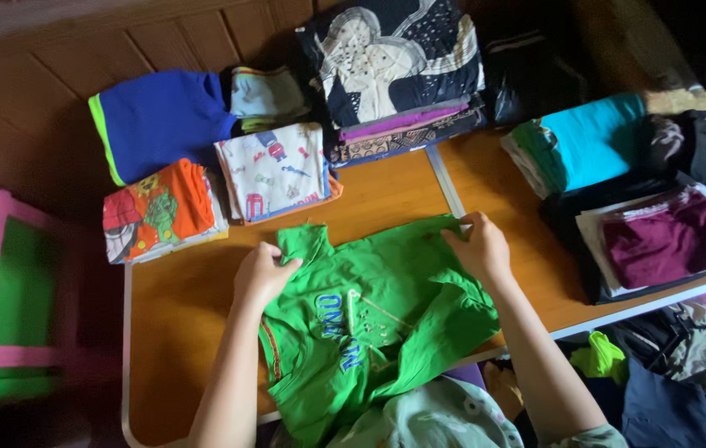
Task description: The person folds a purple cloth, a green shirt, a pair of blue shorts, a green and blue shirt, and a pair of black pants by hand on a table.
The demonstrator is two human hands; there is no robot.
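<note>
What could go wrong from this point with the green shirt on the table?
The green shirt hangs over the table's near edge, so it may slide off. It lies wrinkled under the left hand and right hand, so creases may set. The folded orange shirt overhangs the table's left edge.

Your green cotton-like cloth shirt looks soft, matt and creased. Beneath it the orange-brown wooden tabletop shows a smooth, faintly glossy finish, edged in pale metal.

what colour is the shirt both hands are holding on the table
Bright green shirt with blue lettering on its front, seen in the head view.
</note>
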